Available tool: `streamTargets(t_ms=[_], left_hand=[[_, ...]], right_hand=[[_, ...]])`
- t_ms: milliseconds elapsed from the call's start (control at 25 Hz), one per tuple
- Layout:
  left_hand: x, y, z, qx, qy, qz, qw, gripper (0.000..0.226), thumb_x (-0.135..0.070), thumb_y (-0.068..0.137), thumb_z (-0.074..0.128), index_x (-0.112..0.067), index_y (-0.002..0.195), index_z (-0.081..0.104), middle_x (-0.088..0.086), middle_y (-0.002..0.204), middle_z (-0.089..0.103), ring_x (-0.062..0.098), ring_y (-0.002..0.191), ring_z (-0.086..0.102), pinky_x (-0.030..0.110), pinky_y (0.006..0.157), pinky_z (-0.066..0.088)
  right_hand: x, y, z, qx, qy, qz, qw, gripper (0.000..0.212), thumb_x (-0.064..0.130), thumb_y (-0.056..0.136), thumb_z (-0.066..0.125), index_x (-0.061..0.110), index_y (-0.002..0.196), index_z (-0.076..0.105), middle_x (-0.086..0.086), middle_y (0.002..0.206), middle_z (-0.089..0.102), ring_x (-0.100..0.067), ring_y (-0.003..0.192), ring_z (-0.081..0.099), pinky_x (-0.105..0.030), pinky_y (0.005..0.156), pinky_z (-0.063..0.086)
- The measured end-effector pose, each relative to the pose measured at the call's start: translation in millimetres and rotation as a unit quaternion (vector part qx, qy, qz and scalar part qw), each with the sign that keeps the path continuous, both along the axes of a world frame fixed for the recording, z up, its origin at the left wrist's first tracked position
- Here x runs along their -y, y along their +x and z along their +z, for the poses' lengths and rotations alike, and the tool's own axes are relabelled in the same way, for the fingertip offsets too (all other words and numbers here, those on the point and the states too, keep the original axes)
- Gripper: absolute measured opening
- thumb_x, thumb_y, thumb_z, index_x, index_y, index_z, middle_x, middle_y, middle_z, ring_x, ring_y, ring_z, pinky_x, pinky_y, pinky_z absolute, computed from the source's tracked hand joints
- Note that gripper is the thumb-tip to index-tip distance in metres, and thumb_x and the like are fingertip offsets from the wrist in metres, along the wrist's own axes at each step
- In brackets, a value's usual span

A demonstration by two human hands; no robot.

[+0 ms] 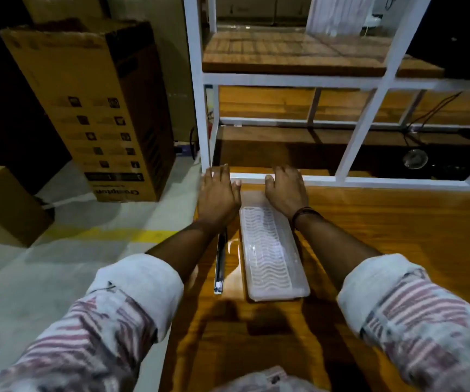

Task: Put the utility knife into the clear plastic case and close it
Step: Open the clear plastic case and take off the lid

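A clear plastic case [273, 251] lies lengthwise on a wooden table [398, 236], its long axis running from near to far. It is a long, rounded-corner box of milky, see-through plastic, and its upper face carries a wavy ribbed pattern in rows from end to end. Whether its lid is shut or merely resting cannot be told. Just to its left, close to the table's left edge, lies a slim dark object with a pale metallic edge, apparently the utility knife [220, 264]; it also runs near to far, parallel to the case and apart from it by a narrow strip of bare wood. Its far end is hidden under the left wrist.

The left hand [219, 193] is spread palm-down at the far left corner of the table, fingers loosely extended toward a white metal frame [284, 178] that borders the table's far side; it grips nothing. The right hand [286, 190] lies palm-down over the far end of the case, fingers extended toward the same frame, thumb pointing left; whether it presses or grips the case cannot be told. A dark band circles the right wrist. Both forearms emerge from rolled, striped sleeves.

To the left, on a pale floor, stands a tall cardboard box [95, 108].
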State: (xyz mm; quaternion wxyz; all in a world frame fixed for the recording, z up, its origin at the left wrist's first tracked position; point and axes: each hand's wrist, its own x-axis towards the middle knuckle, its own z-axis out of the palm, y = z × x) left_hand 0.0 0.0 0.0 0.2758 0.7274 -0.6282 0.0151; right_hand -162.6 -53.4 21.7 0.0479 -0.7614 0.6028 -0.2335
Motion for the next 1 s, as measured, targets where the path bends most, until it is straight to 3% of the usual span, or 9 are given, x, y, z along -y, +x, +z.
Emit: streamTargets(t_ms=[80, 160, 360, 560, 1000], left_hand=[[1, -7, -2, -0.092, 0.007, -0.002, 0.996, 0.054, -0.035, 0.104, 0.04, -0.003, 0.147, 0.047, 0.02, 0.144, 0.057, 0.037, 0.135, 0.051, 0.045, 0.112, 0.041], [0, -17, -4, -0.164, 0.039, 0.011, 0.986, 0.045, -0.029, 0.102, 0.046, -0.005, 0.139, 0.055, 0.018, 0.135, 0.065, 0.036, 0.124, 0.06, 0.043, 0.101, 0.049], [6, -28, -18, -0.265, 0.079, 0.047, 0.96, 0.037, -0.032, 0.102, 0.048, -0.008, 0.122, 0.068, 0.017, 0.122, 0.071, 0.038, 0.112, 0.065, 0.039, 0.088, 0.052], [11, -31, -29, -0.262, 0.068, 0.061, 0.961, 0.039, -0.039, 0.103, 0.042, -0.011, 0.117, 0.066, 0.013, 0.11, 0.073, 0.034, 0.099, 0.068, 0.034, 0.072, 0.048], [12, -32, -33, -0.288, 0.061, 0.051, 0.955, 0.037, -0.037, 0.105, 0.042, -0.012, 0.121, 0.064, 0.011, 0.113, 0.072, 0.03, 0.1, 0.067, 0.031, 0.072, 0.049]], right_hand=[[1, -2, -9, -0.002, 0.049, -0.026, 0.998, 0.043, 0.026, 0.098, 0.045, -0.002, 0.126, 0.061, -0.025, 0.13, 0.06, -0.044, 0.123, 0.052, -0.048, 0.106, 0.039], [2, -7, -22, 0.021, 0.113, -0.039, 0.993, 0.041, 0.023, 0.098, 0.046, -0.004, 0.124, 0.061, -0.028, 0.131, 0.058, -0.047, 0.124, 0.049, -0.049, 0.104, 0.041], [9, -4, -45, 0.112, 0.167, -0.085, 0.976, 0.053, 0.038, 0.094, 0.038, 0.0, 0.128, 0.051, -0.024, 0.131, 0.054, -0.043, 0.121, 0.051, -0.047, 0.1, 0.044], [7, -1, -44, 0.136, 0.164, -0.101, 0.972, 0.051, 0.036, 0.097, 0.039, -0.001, 0.132, 0.048, -0.024, 0.135, 0.052, -0.041, 0.124, 0.049, -0.047, 0.101, 0.042], [15, -4, -54, 0.144, 0.136, -0.096, 0.975, 0.045, 0.031, 0.098, 0.046, -0.001, 0.13, 0.051, -0.022, 0.135, 0.051, -0.039, 0.127, 0.047, -0.046, 0.104, 0.043]])
